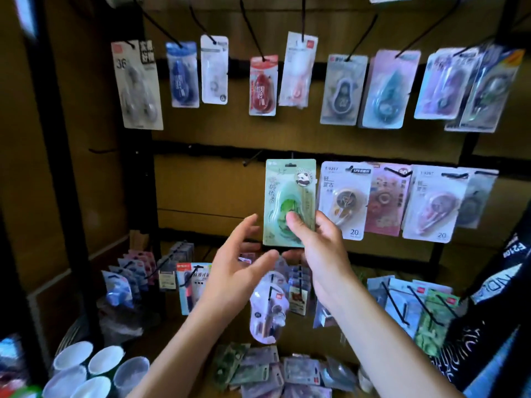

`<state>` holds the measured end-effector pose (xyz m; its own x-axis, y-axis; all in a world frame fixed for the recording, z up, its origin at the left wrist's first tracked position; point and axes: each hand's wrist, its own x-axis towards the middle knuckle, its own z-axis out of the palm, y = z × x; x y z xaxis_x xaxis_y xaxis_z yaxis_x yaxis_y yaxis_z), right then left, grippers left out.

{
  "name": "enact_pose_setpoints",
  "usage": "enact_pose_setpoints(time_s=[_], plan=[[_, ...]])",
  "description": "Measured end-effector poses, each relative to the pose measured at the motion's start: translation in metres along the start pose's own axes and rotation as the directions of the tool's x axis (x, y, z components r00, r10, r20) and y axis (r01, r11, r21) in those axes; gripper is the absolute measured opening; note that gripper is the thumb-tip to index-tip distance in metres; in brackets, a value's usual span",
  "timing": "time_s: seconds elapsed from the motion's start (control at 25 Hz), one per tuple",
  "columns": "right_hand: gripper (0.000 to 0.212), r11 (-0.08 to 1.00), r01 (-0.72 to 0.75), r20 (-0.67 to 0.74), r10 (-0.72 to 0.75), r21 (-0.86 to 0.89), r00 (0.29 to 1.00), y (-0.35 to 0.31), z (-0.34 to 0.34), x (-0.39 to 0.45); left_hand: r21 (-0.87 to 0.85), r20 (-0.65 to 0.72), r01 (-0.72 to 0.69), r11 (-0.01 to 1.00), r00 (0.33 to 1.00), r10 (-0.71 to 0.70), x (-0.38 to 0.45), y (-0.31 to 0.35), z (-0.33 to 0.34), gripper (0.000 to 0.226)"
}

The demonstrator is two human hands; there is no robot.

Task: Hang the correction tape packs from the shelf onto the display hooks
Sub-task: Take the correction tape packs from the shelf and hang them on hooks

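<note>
My right hand pinches a green correction tape pack with a panda sticker by its lower right part and holds it upright, its top at the level of the middle rail. A bare black hook sticks out just left of the pack's top. My left hand hovers to the lower left of the pack with fingers spread, holding nothing. Loose packs lie piled on the shelf below my arms.
Hanging packs fill the top row, and more hang right of the green pack. Lower hooks carry further packs. White plastic cups stand at the lower left. A black upright post bounds the rack's left side.
</note>
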<state>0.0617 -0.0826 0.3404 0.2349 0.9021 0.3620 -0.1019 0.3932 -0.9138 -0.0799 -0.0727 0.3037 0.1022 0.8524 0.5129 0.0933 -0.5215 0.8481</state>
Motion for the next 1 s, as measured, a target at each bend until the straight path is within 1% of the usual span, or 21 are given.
enact_pose_setpoints(time_s=[0.08,0.12,0.2,0.32,0.56,0.64,0.72,0.8,0.84,0.92,0.96,1.0], plan=[[0.014,0.999,-0.017,-0.041,0.018,0.038,0.999,-0.002,0.005,0.009,0.098,0.1,-0.056,0.994,0.994,0.046,0.001,0.005,0.002,0.073],[0.015,0.998,-0.028,-0.065,0.032,0.057,0.997,-0.002,0.007,0.013,0.118,0.107,-0.061,0.991,0.993,0.048,0.001,0.007,0.003,0.075],[0.015,0.996,-0.044,-0.102,0.052,0.084,0.993,0.0,0.009,0.02,0.125,0.077,-0.066,0.99,0.995,0.057,0.002,0.007,0.004,0.075],[0.017,0.996,-0.066,-0.135,0.074,0.06,0.988,0.007,0.011,0.029,0.113,0.057,-0.063,0.992,0.997,0.057,0.003,0.0,0.002,0.073],[0.015,0.992,-0.128,-0.158,0.125,-0.006,0.979,0.018,0.007,0.059,0.102,-0.005,0.051,0.994,0.999,-0.05,-0.002,-0.018,0.001,0.064],[0.024,0.987,-0.159,-0.155,0.156,-0.008,0.976,0.018,0.007,0.066,0.073,-0.013,0.103,0.992,0.995,-0.102,-0.008,-0.025,0.0,0.06],[0.035,0.975,-0.221,-0.156,0.219,0.006,0.963,0.022,0.003,0.066,0.018,-0.047,0.179,0.984,0.983,-0.178,-0.018,-0.038,-0.004,0.054],[0.035,0.961,-0.274,-0.184,0.275,0.032,0.944,0.033,-0.007,0.051,-0.041,-0.095,0.265,0.963,0.959,-0.268,-0.034,-0.06,-0.009,0.049],[0.032,0.954,-0.293,-0.206,0.299,0.059,0.932,0.046,-0.014,0.036,-0.067,-0.122,0.327,0.943,0.935,-0.333,-0.046,-0.078,-0.011,0.046],[0.017,0.936,-0.293,-0.233,0.334,0.194,0.913,0.082,-0.032,-0.003,-0.12,-0.176,0.452,0.884,0.866,-0.467,-0.065,-0.111,-0.011,0.042],[0.009,0.908,-0.328,-0.225,0.388,0.261,0.894,0.11,-0.038,-0.03,-0.131,-0.199,0.521,0.843,0.82,-0.538,-0.075,-0.133,-0.01,0.041],[0.006,0.867,-0.404,-0.204,0.469,0.292,0.859,0.14,-0.041,-0.056,-0.139,-0.214,0.583,0.801,0.772,-0.599,-0.084,-0.155,-0.008,0.039]])
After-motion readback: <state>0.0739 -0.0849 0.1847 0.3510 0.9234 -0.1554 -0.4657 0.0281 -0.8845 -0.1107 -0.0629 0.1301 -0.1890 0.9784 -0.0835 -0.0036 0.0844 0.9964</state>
